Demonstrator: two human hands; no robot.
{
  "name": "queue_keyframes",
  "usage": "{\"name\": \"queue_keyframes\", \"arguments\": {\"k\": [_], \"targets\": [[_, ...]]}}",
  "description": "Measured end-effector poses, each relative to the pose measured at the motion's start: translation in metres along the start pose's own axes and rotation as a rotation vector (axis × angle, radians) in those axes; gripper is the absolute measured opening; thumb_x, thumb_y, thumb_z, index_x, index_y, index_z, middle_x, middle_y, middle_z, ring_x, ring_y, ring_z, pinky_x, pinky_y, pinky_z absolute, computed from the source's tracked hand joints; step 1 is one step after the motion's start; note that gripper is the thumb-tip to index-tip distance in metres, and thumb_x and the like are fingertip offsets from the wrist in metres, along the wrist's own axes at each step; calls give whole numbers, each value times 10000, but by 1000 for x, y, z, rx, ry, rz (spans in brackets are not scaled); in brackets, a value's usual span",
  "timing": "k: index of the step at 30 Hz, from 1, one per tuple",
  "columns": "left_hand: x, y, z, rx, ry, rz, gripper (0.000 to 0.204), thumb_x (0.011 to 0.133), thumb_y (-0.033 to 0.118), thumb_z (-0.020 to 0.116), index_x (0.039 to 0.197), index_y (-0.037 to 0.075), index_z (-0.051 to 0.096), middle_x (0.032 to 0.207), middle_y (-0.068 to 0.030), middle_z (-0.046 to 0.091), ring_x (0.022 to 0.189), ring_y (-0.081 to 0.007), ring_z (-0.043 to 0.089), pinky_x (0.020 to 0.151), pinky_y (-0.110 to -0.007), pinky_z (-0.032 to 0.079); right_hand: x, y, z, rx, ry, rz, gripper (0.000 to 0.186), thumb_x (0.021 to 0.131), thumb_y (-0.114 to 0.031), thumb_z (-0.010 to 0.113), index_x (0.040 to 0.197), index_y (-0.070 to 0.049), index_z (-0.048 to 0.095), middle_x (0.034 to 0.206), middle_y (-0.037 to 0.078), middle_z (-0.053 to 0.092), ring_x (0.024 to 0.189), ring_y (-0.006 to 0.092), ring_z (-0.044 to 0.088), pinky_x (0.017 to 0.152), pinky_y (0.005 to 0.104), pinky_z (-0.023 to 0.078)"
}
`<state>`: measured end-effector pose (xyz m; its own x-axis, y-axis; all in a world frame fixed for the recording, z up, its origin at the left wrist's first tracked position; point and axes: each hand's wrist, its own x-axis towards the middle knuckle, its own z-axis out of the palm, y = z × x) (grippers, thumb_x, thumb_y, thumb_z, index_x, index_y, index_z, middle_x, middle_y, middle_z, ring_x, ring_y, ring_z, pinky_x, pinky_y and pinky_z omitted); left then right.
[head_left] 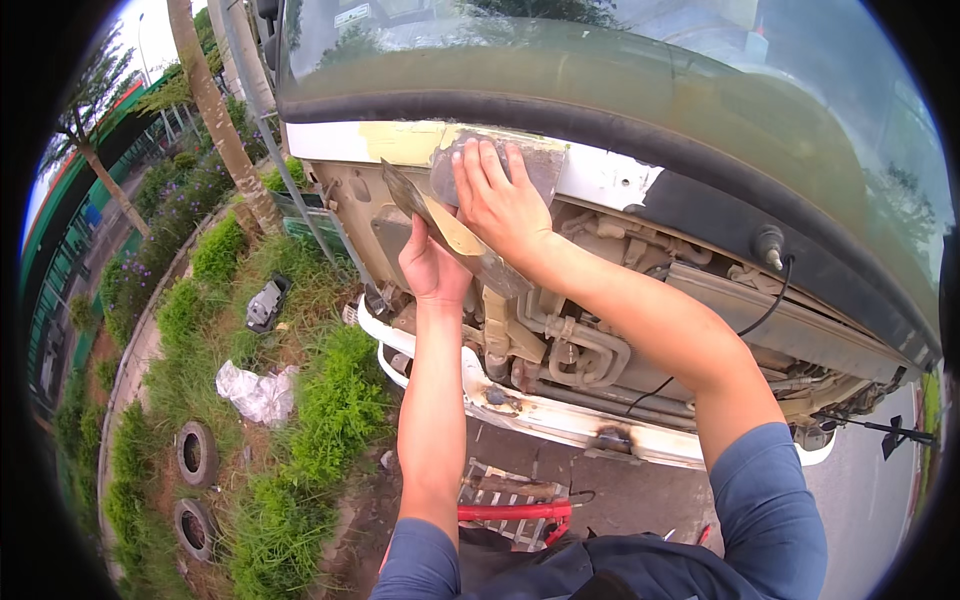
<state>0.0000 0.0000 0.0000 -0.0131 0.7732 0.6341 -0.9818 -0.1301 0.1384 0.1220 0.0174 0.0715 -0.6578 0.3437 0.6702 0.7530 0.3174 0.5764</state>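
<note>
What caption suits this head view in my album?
Left hand holding a smeared plate, right hand on a flat grey piece against a white vehicle panel.

Left hand (435,268) holds board (452,230); right hand (504,203) touches grey sheet (546,166).

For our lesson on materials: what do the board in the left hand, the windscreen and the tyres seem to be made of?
The board in the left hand: perhaps metal or plastic; thin, dark, dull, smeared with tan paste.
The windscreen: glass; glossy, showing reflections.
The tyres: probably rubber; dark, matt, ring-shaped.
</note>
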Motion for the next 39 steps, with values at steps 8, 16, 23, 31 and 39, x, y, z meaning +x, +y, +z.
{"name": "queue_keyframes", "arguments": {"k": [8,16,23,31,39], "targets": [[-24,-14,-28,-53,207,-9,476,1015,329,462,1420,80,445,1499,-179,382,1390,-325,350,1164,-484,251,-30,-9,7,-37,-37,-49,610,877,-283,507,1388,48,459,1405,244,440,1318,360,391,1076,539,318],[-2,-10,-22,-196,49,-62,380,1023,326,448,1281,78,576,1395,-185,494,1335,-305,419,1143,-481,283,-11,10,1,-77,44,-16,593,877,-315,513,1351,41,500,1364,229,492,1281,333,443,1064,487,340],[-41,-22,-27,-91,151,-24,391,1020,329,453,1293,75,574,1476,-180,409,1396,-299,348,1164,-470,257,-40,-11,-2,50,-9,-40,523,839,-235,555,1297,16,547,1337,189,527,1238,302,492,1013,476,399],[-20,-22,-23,-46,214,-4,366,1011,312,480,1272,77,583,1376,-165,519,1315,-302,445,1126,-441,314,-32,-1,19,-184,81,-58,536,859,-250,544,1338,-8,517,1381,171,487,1274,280,463,1035,485,369],[-33,-32,3,-107,47,-36,329,1007,282,488,1251,90,596,1335,-169,548,1270,-326,482,1097,-463,347,-43,3,-15,55,14,-29,566,830,-256,565,1328,8,519,1366,189,486,1275,296,461,1043,494,362]]}}
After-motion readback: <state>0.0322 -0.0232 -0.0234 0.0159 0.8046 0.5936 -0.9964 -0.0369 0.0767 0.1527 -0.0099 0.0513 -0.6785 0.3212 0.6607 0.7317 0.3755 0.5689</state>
